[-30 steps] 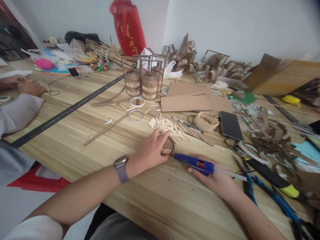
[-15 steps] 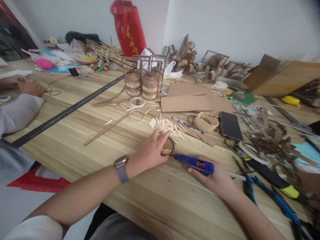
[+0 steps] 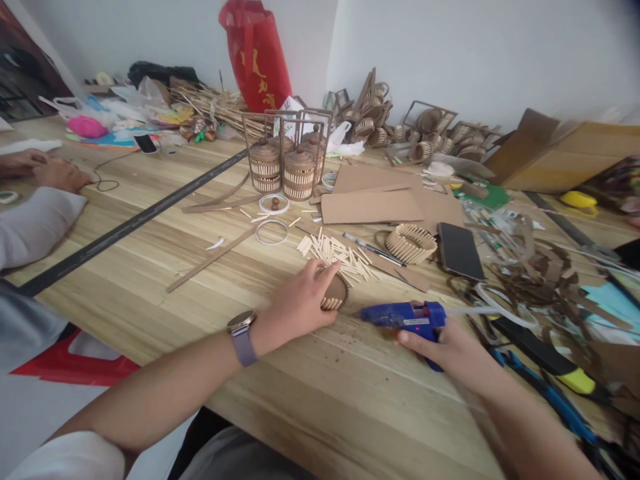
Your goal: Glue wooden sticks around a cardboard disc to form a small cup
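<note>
- A round brown base (image 3: 337, 288) sits on the wooden bench (image 3: 310, 407), directly in front of the wearer; a short row of pale sticks (image 3: 332, 304) lines its near edge, while the left part of the base is hidden beneath a palm.
- The left hand (image 3: 300, 301), a watch (image 3: 242, 321) at its wrist, grips the base from the left; thumb at the near side, fingers bent over the far side.
- The right hand (image 3: 453, 350) is wrapped around the handle of a blue glue gun (image 3: 403, 315); its thumb shows along the tool's near side, the other fingers mostly hidden; a pale glue stick (image 3: 475, 311) juts from the back.
- Between tool and base, a narrow gap; the gun's long axis runs left to right across the bench, nozzle aimed left at the base's near right edge, close beside it but apart; the left hand is the nearer of the two, already on the base, while the right hand stands off behind the gun.
- Just beyond the base, loose sticks (image 3: 337, 252) lie heaped; farther right, a ring of upright sticks (image 3: 411, 244) stands beside a dark phone (image 3: 461, 251).
- At far left, a co-worker's hands (image 3: 57, 173) rest near the bench's edge; what they hold is unclear.
</note>
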